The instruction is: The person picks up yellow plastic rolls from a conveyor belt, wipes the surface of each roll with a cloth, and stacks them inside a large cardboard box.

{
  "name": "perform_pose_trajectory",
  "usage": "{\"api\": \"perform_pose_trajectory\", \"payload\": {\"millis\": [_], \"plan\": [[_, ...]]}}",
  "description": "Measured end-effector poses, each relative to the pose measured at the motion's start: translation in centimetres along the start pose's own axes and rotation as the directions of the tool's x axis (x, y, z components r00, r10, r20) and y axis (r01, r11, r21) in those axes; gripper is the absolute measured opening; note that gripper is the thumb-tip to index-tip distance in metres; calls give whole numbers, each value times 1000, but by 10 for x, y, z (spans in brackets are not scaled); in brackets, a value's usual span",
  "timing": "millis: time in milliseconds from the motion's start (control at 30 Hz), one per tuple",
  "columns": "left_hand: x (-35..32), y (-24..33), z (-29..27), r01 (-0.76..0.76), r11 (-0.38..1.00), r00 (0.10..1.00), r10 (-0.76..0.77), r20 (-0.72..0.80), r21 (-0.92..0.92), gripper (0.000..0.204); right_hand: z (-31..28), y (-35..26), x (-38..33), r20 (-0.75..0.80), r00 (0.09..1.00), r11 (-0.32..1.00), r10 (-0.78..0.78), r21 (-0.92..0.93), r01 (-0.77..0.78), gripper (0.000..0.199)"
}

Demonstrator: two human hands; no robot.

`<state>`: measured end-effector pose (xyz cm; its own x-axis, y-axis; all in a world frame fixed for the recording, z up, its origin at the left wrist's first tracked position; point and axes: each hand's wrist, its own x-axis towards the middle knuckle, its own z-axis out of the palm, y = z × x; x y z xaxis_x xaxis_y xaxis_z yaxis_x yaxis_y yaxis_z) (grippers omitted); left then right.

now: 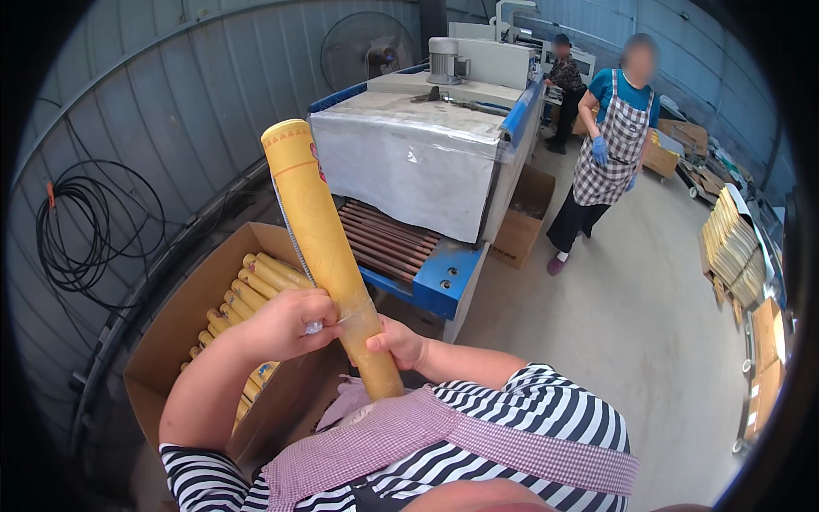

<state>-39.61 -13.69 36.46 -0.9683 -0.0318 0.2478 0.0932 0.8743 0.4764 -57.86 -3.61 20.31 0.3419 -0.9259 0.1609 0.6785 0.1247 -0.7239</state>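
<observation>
- A coil of black cable [90, 230] hangs on the corrugated metal wall at about nine o'clock, well apart from the work.
- An open cardboard box [183, 316] sits at seven o'clock, with rows of yellow tubes [247, 294] lying side by side inside it.
- The left hand [286, 324] is closed around the lower third of a long yellow tube [320, 230]; its fingers curl over clear, shiny film that wraps the tube.
- The tube is a smooth printed cylinder. Its long axis runs from the chest up toward eleven o'clock, and the capped end is highest.
- The right hand [397, 341] grips the tube just below the left, thumb pressed on its side. Both hands touch it, with the right nearer the bottom end.
- A conveyor machine [426, 162] with copper-coloured rollers stands at twelve o'clock.
- A person in a checked apron [610, 149] stands at two o'clock.
</observation>
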Motion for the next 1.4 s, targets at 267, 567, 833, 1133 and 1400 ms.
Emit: {"api": "perform_pose_trajectory", "payload": {"millis": [267, 567, 833, 1133, 1400], "plan": [[3, 5, -9, 12, 998, 997, -16, -78, -54, 18, -7, -28, 18, 326, 942, 965, -83, -209, 157, 82], [21, -19, 28, -22, 1000, 917, 26, -398, 16, 20, -21, -65, 59, 124, 966, 973, -227, -9, 230, 60], [19, -24, 40, 81, 960, 925, 28, -379, 269, 19, -10, -80, 48, 78, 954, 917, -291, -260, 301, 48], [13, -4, 75, -62, 979, 946, 120, -301, 196, 17, -24, -60, 23, 15, 884, 811, -468, -391, 436, 48], [13, 0, 116, 436, 886, 875, -375, -307, 159, 33, -27, -40, 13, -155, 847, 760, -509, -542, 358, 52]]}}
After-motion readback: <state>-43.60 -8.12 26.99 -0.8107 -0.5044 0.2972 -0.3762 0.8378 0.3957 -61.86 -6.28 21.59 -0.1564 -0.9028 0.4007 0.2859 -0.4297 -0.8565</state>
